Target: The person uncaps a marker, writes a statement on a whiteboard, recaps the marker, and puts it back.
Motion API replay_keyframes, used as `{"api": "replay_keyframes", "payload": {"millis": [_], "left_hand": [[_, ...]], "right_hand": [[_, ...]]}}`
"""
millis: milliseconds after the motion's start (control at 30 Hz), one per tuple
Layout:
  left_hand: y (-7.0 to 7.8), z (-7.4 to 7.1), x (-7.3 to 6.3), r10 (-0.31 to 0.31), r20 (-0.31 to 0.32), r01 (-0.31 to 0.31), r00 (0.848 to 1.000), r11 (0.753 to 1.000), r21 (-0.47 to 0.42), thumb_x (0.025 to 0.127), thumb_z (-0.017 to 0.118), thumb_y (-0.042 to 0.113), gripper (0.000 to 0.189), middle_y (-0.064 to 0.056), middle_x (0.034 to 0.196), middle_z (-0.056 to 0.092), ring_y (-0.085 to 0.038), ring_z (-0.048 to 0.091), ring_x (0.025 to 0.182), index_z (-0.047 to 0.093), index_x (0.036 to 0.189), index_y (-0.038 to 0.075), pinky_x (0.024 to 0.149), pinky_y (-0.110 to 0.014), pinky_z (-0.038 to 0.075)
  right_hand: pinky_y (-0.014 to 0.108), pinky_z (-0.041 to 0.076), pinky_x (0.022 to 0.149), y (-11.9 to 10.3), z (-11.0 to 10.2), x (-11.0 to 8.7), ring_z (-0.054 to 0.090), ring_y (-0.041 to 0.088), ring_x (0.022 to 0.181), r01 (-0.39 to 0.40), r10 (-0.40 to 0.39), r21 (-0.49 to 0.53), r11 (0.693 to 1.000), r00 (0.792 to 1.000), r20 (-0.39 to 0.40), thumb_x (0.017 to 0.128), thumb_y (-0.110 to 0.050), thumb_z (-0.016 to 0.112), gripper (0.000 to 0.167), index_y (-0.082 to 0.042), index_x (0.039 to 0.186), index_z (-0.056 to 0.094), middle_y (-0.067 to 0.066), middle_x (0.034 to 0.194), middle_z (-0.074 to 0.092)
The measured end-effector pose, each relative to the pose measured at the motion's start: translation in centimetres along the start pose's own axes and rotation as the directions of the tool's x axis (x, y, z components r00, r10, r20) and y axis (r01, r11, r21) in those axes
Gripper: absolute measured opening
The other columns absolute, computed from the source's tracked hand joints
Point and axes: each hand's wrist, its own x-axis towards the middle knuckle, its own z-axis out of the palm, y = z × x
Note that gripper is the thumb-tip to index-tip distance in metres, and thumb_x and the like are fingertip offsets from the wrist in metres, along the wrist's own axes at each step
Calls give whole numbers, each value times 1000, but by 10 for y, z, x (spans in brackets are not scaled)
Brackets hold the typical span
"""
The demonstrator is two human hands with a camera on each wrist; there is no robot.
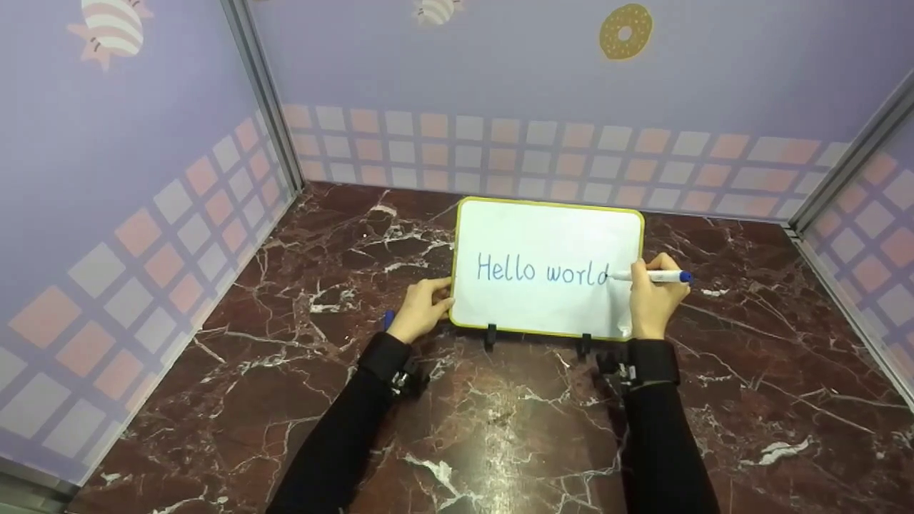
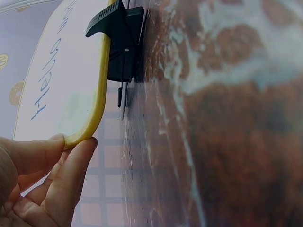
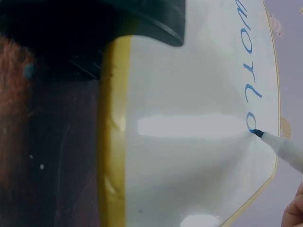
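Observation:
A whiteboard (image 1: 543, 235) with a yellow rim stands propped on black clip feet (image 1: 490, 336). Blue handwriting (image 1: 543, 270) across it reads "Hello world", its last letter under the pen. My left hand (image 1: 423, 307) pinches the board's lower left corner between thumb and fingers, as the left wrist view shows close up. In my right hand (image 1: 655, 296) is a white whiteboard marker (image 1: 660, 275) with a blue end, gripped like a pen. Its dark tip (image 3: 257, 133) meets the board at the final letter in the right wrist view, where most of that hand is out of frame.
Beneath everything is a dark red marbled tabletop (image 1: 285, 400). A small blue object (image 1: 389, 319) shows beside the left wrist, mostly hidden. Purple checkered panels (image 1: 400, 146) enclose the table at the back and both sides.

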Motion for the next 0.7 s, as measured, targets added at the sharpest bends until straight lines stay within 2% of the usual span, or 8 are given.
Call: {"api": "replay_keyframes", "payload": {"millis": [133,233,467,700], "left_hand": [[-1,0,1,-5,0,5,1000,1000,-2,93,62,-4,42,-28,107,69,-35,73,90,54,134,-12,70,-30,64],[-1,0,1,-1,-1,1,1000,1000,6,93,62,-4,42,-27,105,70,-35,73,89,54,134,-11,70,-30,64],[1,0,0,18,-6,-18,1000,1000,22,93,62,-4,42,-27,102,70,-34,73,85,54,134,-12,68,-29,64],[0,0,0,-14,13,14,1000,1000,7,94,61,-3,43,-25,106,68,-34,72,90,54,136,-9,72,-30,64]], "right_hand": [[16,14,48,-3,0,1,21,-1,46,4,-3,-56,998,1000,4,77,13,57,29,13,58,35,-13,47,28],[18,13,49,-6,-1,1,18,0,46,-5,5,-72,997,1000,3,75,13,56,28,15,59,34,-11,47,25],[17,18,48,-7,-7,5,27,-2,46,-9,7,-32,999,998,-69,79,11,56,28,12,59,37,-13,49,32],[17,25,50,-1,-10,6,33,2,50,3,-1,26,1000,997,-82,85,5,62,30,17,65,43,-12,52,39]]}}
